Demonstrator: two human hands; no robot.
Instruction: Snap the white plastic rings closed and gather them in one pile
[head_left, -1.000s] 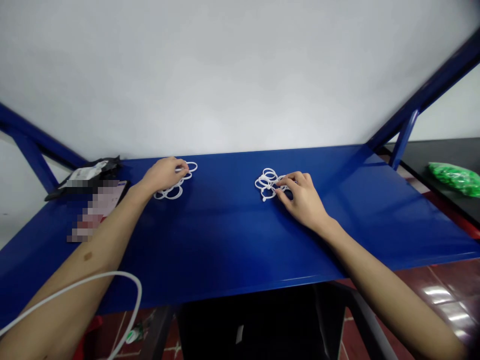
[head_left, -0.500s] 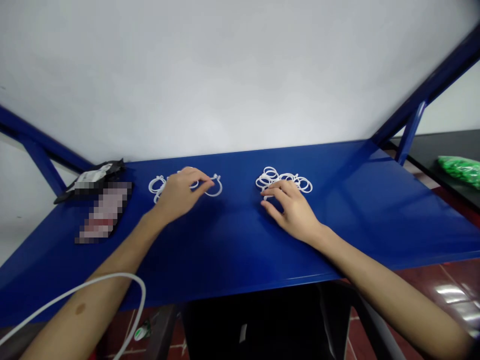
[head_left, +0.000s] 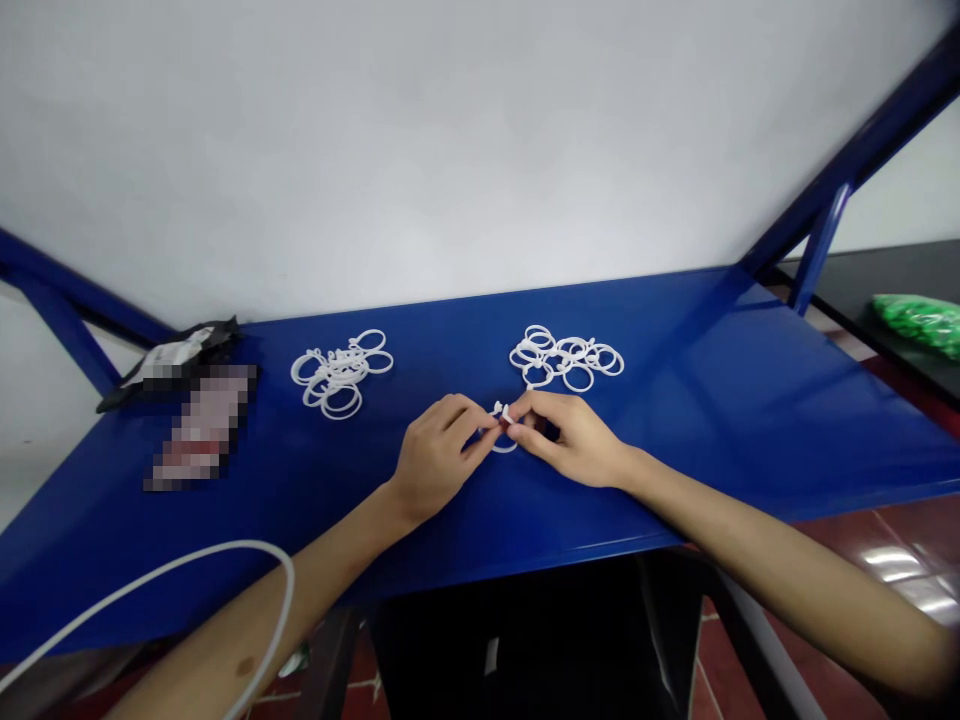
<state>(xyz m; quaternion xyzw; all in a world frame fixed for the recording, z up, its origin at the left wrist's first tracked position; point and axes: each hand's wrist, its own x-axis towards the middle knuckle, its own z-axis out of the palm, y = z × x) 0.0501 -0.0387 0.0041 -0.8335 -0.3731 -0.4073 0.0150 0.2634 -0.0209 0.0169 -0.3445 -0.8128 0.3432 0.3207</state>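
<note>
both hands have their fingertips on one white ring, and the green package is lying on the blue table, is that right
Not quite: the green package lies on the black surface at the right, not on the blue table, as the head view shows. The left hand and right hand do both have fingertips on one white ring.

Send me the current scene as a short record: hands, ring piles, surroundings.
Left hand: pinching a white ring
Right hand: fingertips on the same ring, by its tabs
Left pile: white rings, overlapping, on blue table
Right pile: similar rings
Table's left: black bag, pixelated flat item
Far right: green bag on black surface
Lower left: curved white cable
</note>
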